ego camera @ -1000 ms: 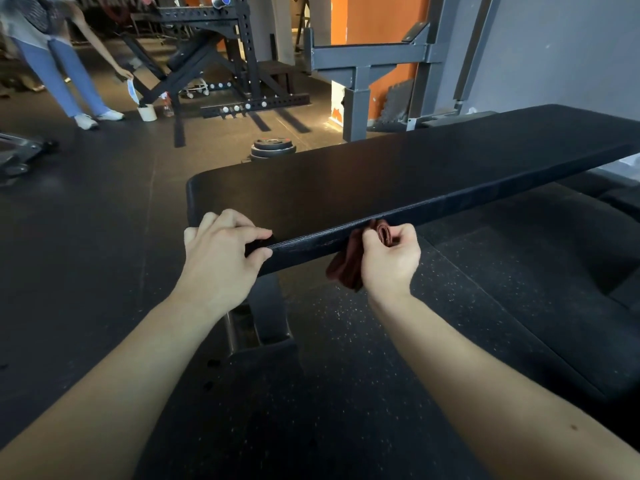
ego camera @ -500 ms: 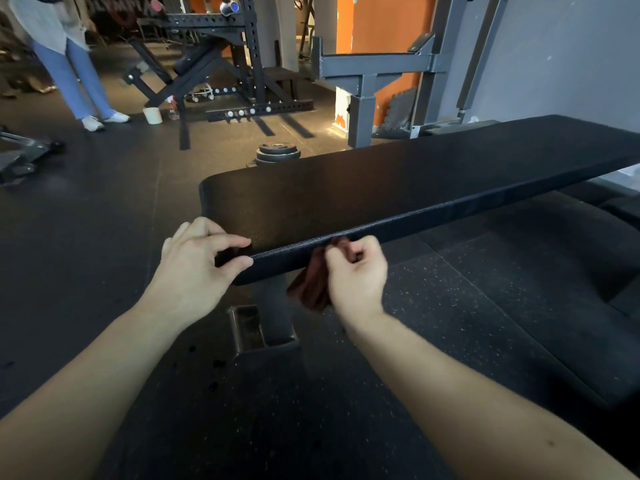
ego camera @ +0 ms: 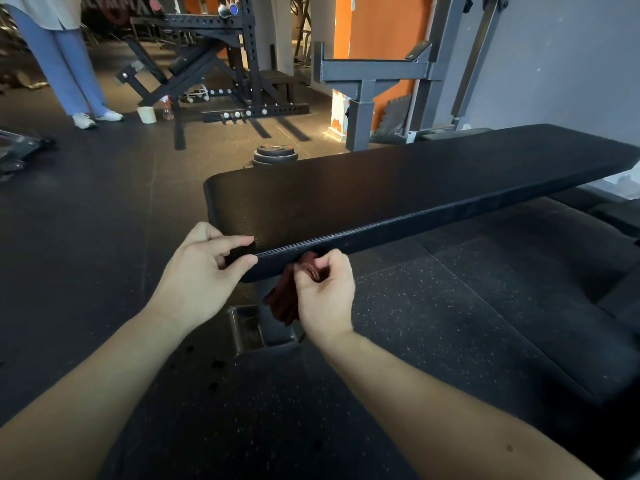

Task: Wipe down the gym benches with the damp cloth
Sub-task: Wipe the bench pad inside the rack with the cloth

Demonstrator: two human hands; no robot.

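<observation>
Step in hand: wiping the near side edge of the bench (ego camera: pixel 398 188), close to its left end. Right hand (ego camera: pixel 325 292) pinches the bunched dark-red cloth (ego camera: pixel 285 299) against that edge, loose cloth hanging below. Left hand (ego camera: pixel 204 271) grips the bench corner just to the left, thumb under, hands near but apart. Next move likely calls for steady pressure around the end, left hand shifting clear

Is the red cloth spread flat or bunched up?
Bunched up: the right hand pinches the cloth in folds against the bench edge, the rest hanging crumpled.
</observation>
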